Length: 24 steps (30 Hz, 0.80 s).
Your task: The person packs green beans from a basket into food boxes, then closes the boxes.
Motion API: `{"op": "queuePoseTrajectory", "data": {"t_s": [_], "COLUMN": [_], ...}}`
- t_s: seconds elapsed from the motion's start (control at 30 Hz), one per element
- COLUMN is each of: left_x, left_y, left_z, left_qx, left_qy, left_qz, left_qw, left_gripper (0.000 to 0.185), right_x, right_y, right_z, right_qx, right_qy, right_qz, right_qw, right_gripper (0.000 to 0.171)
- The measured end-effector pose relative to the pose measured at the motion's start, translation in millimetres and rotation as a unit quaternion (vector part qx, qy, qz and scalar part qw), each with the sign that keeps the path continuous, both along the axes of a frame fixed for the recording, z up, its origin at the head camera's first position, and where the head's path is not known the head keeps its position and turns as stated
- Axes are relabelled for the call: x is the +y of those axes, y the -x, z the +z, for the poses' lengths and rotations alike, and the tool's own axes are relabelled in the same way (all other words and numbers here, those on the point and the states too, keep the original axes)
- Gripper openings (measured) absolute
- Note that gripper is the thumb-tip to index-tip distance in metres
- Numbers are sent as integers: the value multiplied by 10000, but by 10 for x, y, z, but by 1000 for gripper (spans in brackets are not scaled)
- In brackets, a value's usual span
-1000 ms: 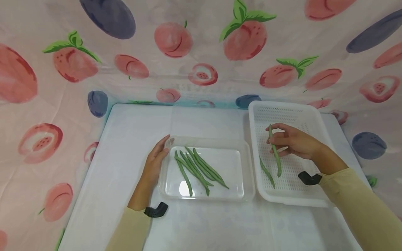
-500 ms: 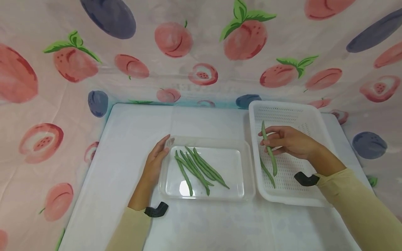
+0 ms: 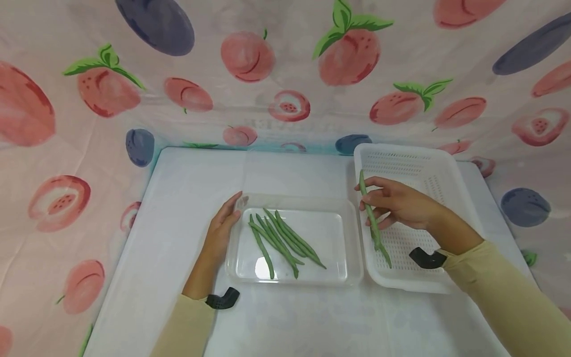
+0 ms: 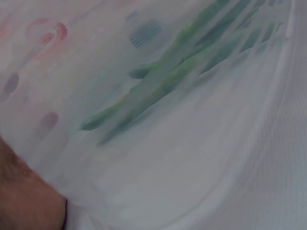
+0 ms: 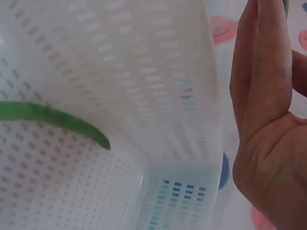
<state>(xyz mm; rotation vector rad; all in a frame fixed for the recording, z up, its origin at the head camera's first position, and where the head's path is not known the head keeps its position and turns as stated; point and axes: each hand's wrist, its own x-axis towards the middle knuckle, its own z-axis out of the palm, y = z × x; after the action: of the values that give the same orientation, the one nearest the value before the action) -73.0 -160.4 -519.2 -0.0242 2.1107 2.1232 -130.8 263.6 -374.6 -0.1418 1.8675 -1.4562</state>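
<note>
Head view: right hand [image 3: 401, 202] pinches green bean [image 3: 370, 216] over white basket's [image 3: 450, 173] left wall, long axis 12-to-6; clear tray [image 3: 352, 233] lies at 9 o'clock, left hand [image 3: 221, 229] resting flat on its far edge.

A white table [image 3: 178, 208] sits in front of me, its surface smooth and evenly lit, with a soft sheen and faint shadows. A printed cloth backdrop [image 3: 285, 74] rises behind it and folds in along both sides, closing off the space. The cloth is pale pink, scattered with large peaches in red and coral, some with green leaves, some cut open to show the stone, and dark blue plums among them. A thin band of turquoise print runs where the cloth meets the far edge of the table. The fabric shows light creases.
</note>
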Motion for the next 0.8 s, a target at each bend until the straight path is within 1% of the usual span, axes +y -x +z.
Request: {"op": "queuePoseTrajectory", "data": {"t_s": [0.07, 0.27, 0.33, 0.43, 0.6, 0.8], "left_x": [3, 4, 2, 3, 12, 1], "left_y": [0, -2, -4, -10, -15, -8], "left_z": [4, 7, 8, 12, 25, 26], "left_qx": [5, -10, -12, -16, -26, -18], "left_qy": [-3, -1, -5, -12, -1, -24], "left_qz": [7, 20, 20, 42, 46, 40], "left_qw": [10000, 10000, 10000, 10000, 10000, 10000], "left_gripper": [52, 50, 50, 50, 50, 50], "right_x": [-56, -241, -292, -353, -462, -579], "right_y": [-14, -28, -25, -20, -33, -53], "right_z": [18, 65, 76, 87, 109, 95], "right_qx": [-5, -2, 9, 29, 39, 48], "right_qy": [-38, -154, -140, -154, -267, -203], "right_qz": [7, 66, 142, 210, 138, 193], "right_qw": [10000, 9999, 9998, 9997, 9995, 9996], "right_gripper": [34, 50, 52, 52, 49, 47]}}
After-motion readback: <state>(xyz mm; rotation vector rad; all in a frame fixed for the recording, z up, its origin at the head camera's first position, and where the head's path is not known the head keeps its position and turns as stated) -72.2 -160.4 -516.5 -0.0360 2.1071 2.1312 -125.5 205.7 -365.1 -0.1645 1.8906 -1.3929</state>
